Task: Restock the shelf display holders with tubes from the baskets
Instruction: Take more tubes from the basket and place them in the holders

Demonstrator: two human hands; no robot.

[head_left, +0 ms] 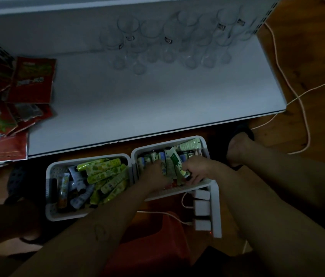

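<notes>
Two white baskets sit side by side on the floor (317, 56), touching, just in front of the shelf's (137, 100) near edge. The left basket (47, 188) is heaped with yellow-green tubes (101, 170) on its right side, and grey tubes (79, 198) and an orange-tipped one lie towards its left. The right basket (135, 154) holds green-white tubes (174, 162), some standing on end along its far wall, one lying against the far right corner. Both hands are down in this basket. The right hand (195, 169) has its fingers curled round the lower ends of a few green-white tubes. The left hand (155, 172) presses against the same bunch from the other side, and its fingers are buried among the tubes, so their set cannot be told. The clear holders (165, 37) stand in a cluster at the back of the shelf, towards the right, well apart from the baskets. Red packets (32, 80) lie piled on the shelf's left end; between them and the holders the white surface lies bare out to the front edge. A power strip (215, 208) with white plugs lies just beside the right basket's near right corner, and pale cables (289, 84) trail over the floor past the shelf's right end. A foot (239, 144) rests just right of the right basket.
</notes>
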